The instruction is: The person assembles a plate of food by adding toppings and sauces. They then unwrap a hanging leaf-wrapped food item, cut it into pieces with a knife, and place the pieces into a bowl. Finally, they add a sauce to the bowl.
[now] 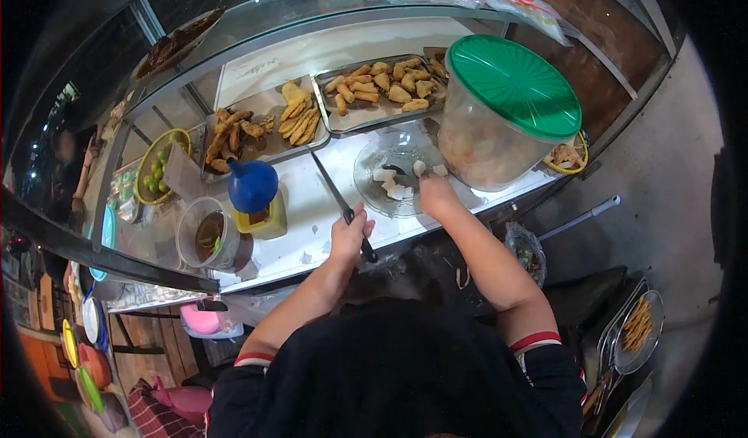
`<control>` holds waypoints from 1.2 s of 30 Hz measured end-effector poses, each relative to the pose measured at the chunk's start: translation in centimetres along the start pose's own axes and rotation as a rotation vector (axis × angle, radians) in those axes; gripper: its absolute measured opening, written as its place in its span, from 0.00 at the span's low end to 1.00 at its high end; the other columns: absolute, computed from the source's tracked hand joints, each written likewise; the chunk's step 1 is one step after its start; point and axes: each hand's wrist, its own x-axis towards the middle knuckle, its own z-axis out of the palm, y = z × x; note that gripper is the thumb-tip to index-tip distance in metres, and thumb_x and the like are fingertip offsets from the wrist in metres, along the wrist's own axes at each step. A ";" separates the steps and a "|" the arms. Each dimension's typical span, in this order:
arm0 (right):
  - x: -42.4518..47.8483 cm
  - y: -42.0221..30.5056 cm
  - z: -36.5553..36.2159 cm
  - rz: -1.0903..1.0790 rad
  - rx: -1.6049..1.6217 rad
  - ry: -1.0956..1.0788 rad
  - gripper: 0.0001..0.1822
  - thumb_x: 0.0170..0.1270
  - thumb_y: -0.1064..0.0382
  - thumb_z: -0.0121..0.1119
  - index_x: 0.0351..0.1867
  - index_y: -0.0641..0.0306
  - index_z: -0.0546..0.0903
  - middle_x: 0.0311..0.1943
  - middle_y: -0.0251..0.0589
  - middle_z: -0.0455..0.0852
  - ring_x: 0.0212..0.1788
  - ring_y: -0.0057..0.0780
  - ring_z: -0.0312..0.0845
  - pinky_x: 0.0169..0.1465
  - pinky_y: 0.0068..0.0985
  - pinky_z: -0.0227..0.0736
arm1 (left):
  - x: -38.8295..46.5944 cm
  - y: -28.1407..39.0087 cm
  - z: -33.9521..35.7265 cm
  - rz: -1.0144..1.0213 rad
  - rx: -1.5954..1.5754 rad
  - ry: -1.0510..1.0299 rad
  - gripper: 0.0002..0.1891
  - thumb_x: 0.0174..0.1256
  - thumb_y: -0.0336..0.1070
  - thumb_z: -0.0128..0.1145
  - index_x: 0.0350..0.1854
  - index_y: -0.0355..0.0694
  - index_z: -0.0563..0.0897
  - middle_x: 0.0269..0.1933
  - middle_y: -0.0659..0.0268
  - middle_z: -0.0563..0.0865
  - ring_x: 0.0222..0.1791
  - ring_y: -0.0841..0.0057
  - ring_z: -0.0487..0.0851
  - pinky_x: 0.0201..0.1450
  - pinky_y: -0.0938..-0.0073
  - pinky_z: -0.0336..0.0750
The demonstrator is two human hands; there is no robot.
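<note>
My left hand (349,234) grips the black handle of a long kitchen knife (332,182), its blade slanting up and away over the white counter. A clear glass plate (369,189) holds several white cubes of food (396,190) and a small dark object (394,169), perhaps a utensil. At the plate's right rim is my right hand (439,197), its fingers curled down beside a white piece (440,170). Whether those fingers hold anything is hidden by the hand itself.
Metal trays of fried snacks (383,84) line the back. A tall tub with a green lid (517,84) stands right of the plate. On the left are a blue funnel (252,186) over a yellow container (272,224), a sauce tub (190,233) and a green-fruit basket (139,175).
</note>
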 end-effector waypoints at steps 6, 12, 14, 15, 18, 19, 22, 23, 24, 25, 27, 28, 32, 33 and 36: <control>-2.9 1.7 -4.6 0.050 0.039 0.103 0.14 0.58 0.71 0.44 0.45 0.73 0.73 0.44 0.61 0.75 0.42 0.54 0.76 0.46 0.42 0.72 | 3.9 0.3 2.0 0.034 0.076 0.073 0.21 0.64 0.33 0.51 0.55 0.26 0.68 0.39 0.59 0.80 0.30 0.76 0.80 0.30 0.81 0.78; -4.4 5.4 -3.9 0.103 0.071 0.123 0.20 0.52 0.76 0.45 0.50 0.75 0.70 0.42 0.64 0.77 0.41 0.57 0.76 0.45 0.43 0.72 | 4.4 0.3 2.6 0.031 0.030 0.054 0.19 0.62 0.28 0.49 0.55 0.28 0.68 0.42 0.55 0.80 0.33 0.74 0.81 0.33 0.79 0.79; -4.3 5.5 -2.8 0.113 0.105 0.111 0.21 0.52 0.75 0.46 0.51 0.76 0.69 0.39 0.64 0.78 0.41 0.57 0.76 0.46 0.42 0.72 | 3.7 -0.1 2.9 0.026 -0.001 0.071 0.19 0.61 0.27 0.48 0.55 0.28 0.67 0.42 0.55 0.80 0.34 0.72 0.81 0.34 0.78 0.80; -4.1 5.0 -2.6 0.121 0.128 0.071 0.20 0.53 0.75 0.44 0.51 0.76 0.70 0.39 0.64 0.78 0.42 0.57 0.76 0.46 0.42 0.72 | 3.2 -0.3 2.8 0.023 -0.018 0.086 0.20 0.61 0.27 0.48 0.56 0.28 0.67 0.42 0.55 0.80 0.34 0.72 0.81 0.35 0.77 0.80; -3.8 3.7 -2.6 0.117 0.187 0.026 0.20 0.55 0.74 0.41 0.51 0.76 0.70 0.40 0.66 0.78 0.43 0.55 0.76 0.47 0.41 0.72 | 1.9 -0.9 2.3 -0.005 -0.019 0.151 0.21 0.61 0.26 0.48 0.58 0.28 0.66 0.46 0.53 0.79 0.38 0.68 0.82 0.36 0.76 0.81; -3.9 3.4 -2.8 0.098 0.200 0.063 0.20 0.55 0.74 0.41 0.51 0.76 0.70 0.40 0.66 0.78 0.43 0.55 0.76 0.47 0.41 0.72 | 1.3 -0.8 2.1 -0.008 -0.025 0.173 0.22 0.61 0.26 0.47 0.58 0.28 0.65 0.46 0.52 0.79 0.38 0.67 0.82 0.36 0.76 0.81; -4.1 3.7 -2.3 0.046 0.207 0.225 0.20 0.54 0.73 0.44 0.51 0.77 0.70 0.39 0.65 0.78 0.41 0.55 0.77 0.45 0.43 0.71 | 0.1 -1.0 2.1 -0.012 -0.053 0.195 0.22 0.62 0.26 0.47 0.59 0.28 0.65 0.48 0.51 0.78 0.39 0.67 0.82 0.37 0.76 0.81; -4.0 4.1 -2.0 0.036 0.196 0.173 0.20 0.54 0.73 0.45 0.51 0.77 0.70 0.38 0.65 0.78 0.41 0.56 0.77 0.45 0.43 0.71 | -0.1 -1.1 2.0 -0.006 -0.057 0.202 0.22 0.62 0.26 0.47 0.59 0.28 0.65 0.49 0.51 0.78 0.39 0.66 0.82 0.38 0.76 0.81; -4.0 4.4 -1.9 0.029 0.181 0.123 0.21 0.54 0.73 0.45 0.51 0.77 0.70 0.38 0.64 0.78 0.40 0.56 0.77 0.45 0.43 0.71 | -0.2 -1.2 2.2 -0.001 -0.062 0.203 0.22 0.62 0.27 0.46 0.59 0.28 0.64 0.49 0.51 0.78 0.39 0.66 0.82 0.38 0.76 0.80; -3.9 4.5 -1.7 0.022 0.166 0.073 0.21 0.53 0.72 0.46 0.51 0.77 0.70 0.38 0.64 0.79 0.40 0.56 0.77 0.45 0.43 0.71 | -0.3 -1.3 2.3 0.004 -0.067 0.204 0.22 0.62 0.27 0.46 0.59 0.28 0.64 0.49 0.51 0.78 0.40 0.66 0.82 0.38 0.76 0.80; -3.9 4.1 -1.1 -0.037 0.204 0.018 0.20 0.54 0.72 0.46 0.50 0.77 0.71 0.37 0.64 0.79 0.40 0.56 0.77 0.45 0.43 0.71 | -0.4 -1.6 2.3 0.007 -0.083 0.214 0.23 0.63 0.28 0.47 0.60 0.28 0.64 0.50 0.51 0.78 0.40 0.67 0.82 0.39 0.76 0.80; -4.0 3.8 -0.8 -0.068 0.223 -0.010 0.20 0.54 0.72 0.46 0.50 0.77 0.71 0.36 0.64 0.80 0.39 0.57 0.77 0.45 0.43 0.71 | -0.6 -1.8 2.3 0.007 -0.092 0.220 0.23 0.63 0.29 0.48 0.60 0.28 0.64 0.50 0.50 0.78 0.40 0.67 0.82 0.39 0.76 0.80; -5.2 2.6 -0.7 -0.142 0.334 -0.043 0.19 0.55 0.72 0.47 0.50 0.76 0.73 0.36 0.62 0.80 0.40 0.54 0.77 0.46 0.42 0.71 | -1.9 -2.2 1.8 0.029 -0.053 0.214 0.24 0.64 0.32 0.51 0.60 0.29 0.65 0.46 0.56 0.78 0.39 0.71 0.81 0.38 0.76 0.79; -5.5 2.4 -0.9 -0.171 0.349 -0.038 0.19 0.55 0.72 0.47 0.50 0.75 0.73 0.35 0.62 0.80 0.40 0.54 0.77 0.45 0.42 0.71 | -2.4 -2.2 1.7 0.032 -0.049 0.221 0.23 0.64 0.33 0.52 0.60 0.30 0.65 0.45 0.58 0.79 0.39 0.72 0.81 0.38 0.76 0.79; -5.2 2.9 -1.0 -0.127 0.424 -0.011 0.20 0.55 0.70 0.47 0.51 0.73 0.74 0.34 0.62 0.80 0.40 0.55 0.77 0.45 0.43 0.71 | -4.5 -2.7 0.8 0.076 -0.017 0.209 0.23 0.65 0.36 0.53 0.59 0.31 0.67 0.43 0.62 0.78 0.39 0.74 0.80 0.39 0.76 0.78</control>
